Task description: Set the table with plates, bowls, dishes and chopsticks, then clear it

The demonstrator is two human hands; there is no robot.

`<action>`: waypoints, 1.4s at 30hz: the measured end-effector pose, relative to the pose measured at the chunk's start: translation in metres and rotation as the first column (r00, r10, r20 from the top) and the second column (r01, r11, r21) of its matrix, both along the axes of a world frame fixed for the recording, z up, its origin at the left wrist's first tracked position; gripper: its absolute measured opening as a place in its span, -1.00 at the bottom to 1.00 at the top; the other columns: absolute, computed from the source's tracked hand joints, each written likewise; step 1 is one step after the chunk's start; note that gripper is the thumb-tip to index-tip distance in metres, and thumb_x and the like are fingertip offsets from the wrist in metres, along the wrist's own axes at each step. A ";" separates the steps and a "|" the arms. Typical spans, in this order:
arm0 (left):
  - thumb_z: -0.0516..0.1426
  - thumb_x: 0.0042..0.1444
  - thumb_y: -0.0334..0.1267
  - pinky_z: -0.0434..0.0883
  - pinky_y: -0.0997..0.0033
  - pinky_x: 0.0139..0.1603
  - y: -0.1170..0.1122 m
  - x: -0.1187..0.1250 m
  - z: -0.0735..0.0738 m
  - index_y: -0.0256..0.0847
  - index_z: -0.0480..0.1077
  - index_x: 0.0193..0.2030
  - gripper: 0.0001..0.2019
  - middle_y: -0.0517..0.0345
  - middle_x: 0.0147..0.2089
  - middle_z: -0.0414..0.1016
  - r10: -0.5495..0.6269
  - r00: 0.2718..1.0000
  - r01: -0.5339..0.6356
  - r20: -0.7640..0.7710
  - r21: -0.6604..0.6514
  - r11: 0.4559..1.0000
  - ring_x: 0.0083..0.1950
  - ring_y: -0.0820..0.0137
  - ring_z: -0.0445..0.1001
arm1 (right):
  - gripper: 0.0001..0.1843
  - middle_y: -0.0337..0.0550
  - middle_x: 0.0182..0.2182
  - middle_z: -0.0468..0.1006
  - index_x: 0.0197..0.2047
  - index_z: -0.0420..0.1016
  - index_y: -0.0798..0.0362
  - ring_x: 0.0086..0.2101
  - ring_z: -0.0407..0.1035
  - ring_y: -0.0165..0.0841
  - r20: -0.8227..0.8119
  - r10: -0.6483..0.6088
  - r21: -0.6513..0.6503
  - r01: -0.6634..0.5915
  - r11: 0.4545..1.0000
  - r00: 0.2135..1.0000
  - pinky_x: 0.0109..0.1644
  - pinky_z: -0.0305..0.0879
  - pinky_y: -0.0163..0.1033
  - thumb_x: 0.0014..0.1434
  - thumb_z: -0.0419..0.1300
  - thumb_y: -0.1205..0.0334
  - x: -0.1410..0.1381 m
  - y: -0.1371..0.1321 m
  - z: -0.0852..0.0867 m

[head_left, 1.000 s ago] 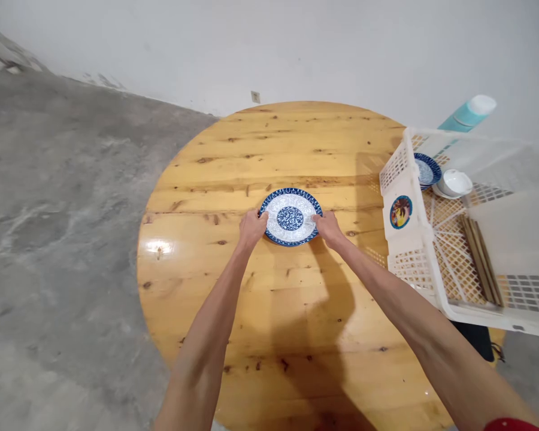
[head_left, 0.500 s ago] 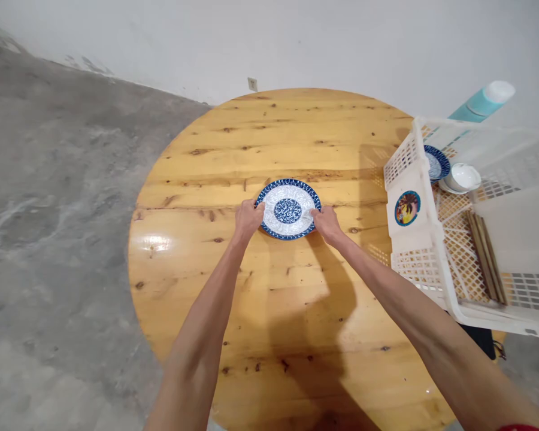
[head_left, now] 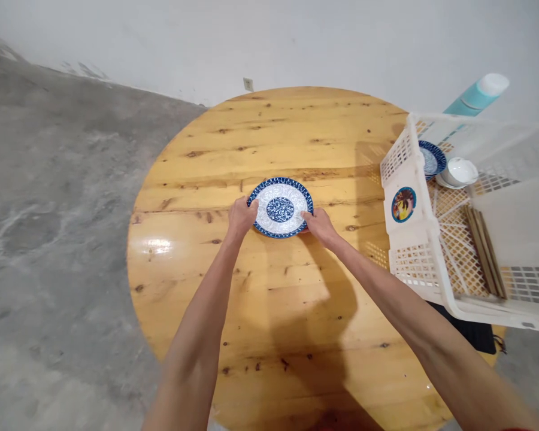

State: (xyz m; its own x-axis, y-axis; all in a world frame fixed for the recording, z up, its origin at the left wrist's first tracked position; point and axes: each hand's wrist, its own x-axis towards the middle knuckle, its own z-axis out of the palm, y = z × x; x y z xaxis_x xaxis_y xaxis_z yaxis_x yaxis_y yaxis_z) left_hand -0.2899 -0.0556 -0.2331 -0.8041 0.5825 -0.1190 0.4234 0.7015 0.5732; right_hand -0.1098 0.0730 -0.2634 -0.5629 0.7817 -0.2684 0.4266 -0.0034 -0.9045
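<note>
Carefully holding the plate (head_left: 280,209) level or nearly so, around the middle of the round tabletop (head_left: 202,170), with the grip of left hand (head_left: 241,218) and right hand (head_left: 320,227) closed on opposite sides of its rim, and with both thumbs (head_left: 254,205) laid over its upper face. Cannot tell whether touching the wood or slightly lifted. To the right, well apart from the plate, to be noted a white basket (head_left: 395,157) containing blue-rimmed plates (head_left: 433,160), white bowls (head_left: 462,172) and brown sticks (head_left: 488,254).
</note>
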 end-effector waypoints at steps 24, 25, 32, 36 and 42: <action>-0.02 0.28 -0.18 0.23 0.14 0.16 -0.032 0.027 0.058 -0.34 0.33 -0.15 -0.75 0.09 -0.21 0.43 -0.044 0.989 0.045 -0.142 0.005 0.999 0.02 0.21 0.43 | -0.83 -0.19 -0.30 0.42 -0.26 0.35 0.10 -0.16 0.37 -0.28 0.078 -0.053 0.442 0.014 0.897 0.996 -0.03 0.33 -0.09 0.27 0.08 0.16 0.033 0.004 0.038; -0.02 0.29 -0.18 0.24 0.15 0.15 -0.038 0.032 0.066 -0.31 0.32 -0.15 -0.77 0.12 -0.22 0.42 -0.061 0.986 0.068 -0.157 0.039 0.997 -0.01 0.26 0.44 | -0.80 -0.21 -0.28 0.40 -0.23 0.34 0.09 -0.16 0.37 -0.31 0.043 -0.047 0.436 0.024 0.900 0.998 -0.04 0.33 -0.11 0.29 0.05 0.13 0.042 -0.002 0.045; 0.01 0.21 -0.14 0.35 0.41 -0.21 -0.102 0.103 0.065 -0.17 0.40 -0.21 -0.79 0.25 -0.40 0.40 -0.217 0.975 0.221 -0.043 0.124 0.968 -0.36 0.44 0.40 | -0.85 -0.32 -0.45 0.29 -0.33 0.22 0.00 -0.40 0.28 -0.44 -0.036 -0.159 0.260 0.163 0.952 0.987 -0.29 0.26 -0.32 0.20 0.12 0.16 0.135 -0.091 0.080; 0.00 0.19 -0.06 0.29 0.42 -0.33 -0.141 0.153 0.035 -0.12 0.38 -0.30 -0.77 0.22 -0.47 0.39 -0.294 0.953 0.293 0.079 0.025 0.956 -0.40 0.37 0.41 | -0.84 -0.33 -0.50 0.29 -0.37 0.20 -0.03 -0.47 0.24 -0.41 0.016 -0.251 0.089 0.249 0.964 0.968 -0.38 0.21 -0.30 0.14 0.12 0.13 0.199 -0.151 0.060; -0.05 0.25 -0.09 0.26 0.39 -0.32 -0.177 0.223 0.016 -0.07 0.38 -0.25 -0.77 0.22 -0.45 0.44 -0.355 0.877 0.374 0.324 0.004 0.927 -0.41 0.36 0.41 | -0.84 -0.30 -0.48 0.31 -0.38 0.21 -0.05 -0.45 0.28 -0.35 0.055 -0.364 -0.021 0.366 0.930 0.930 -0.34 0.24 -0.23 0.11 0.13 0.11 0.274 -0.214 0.032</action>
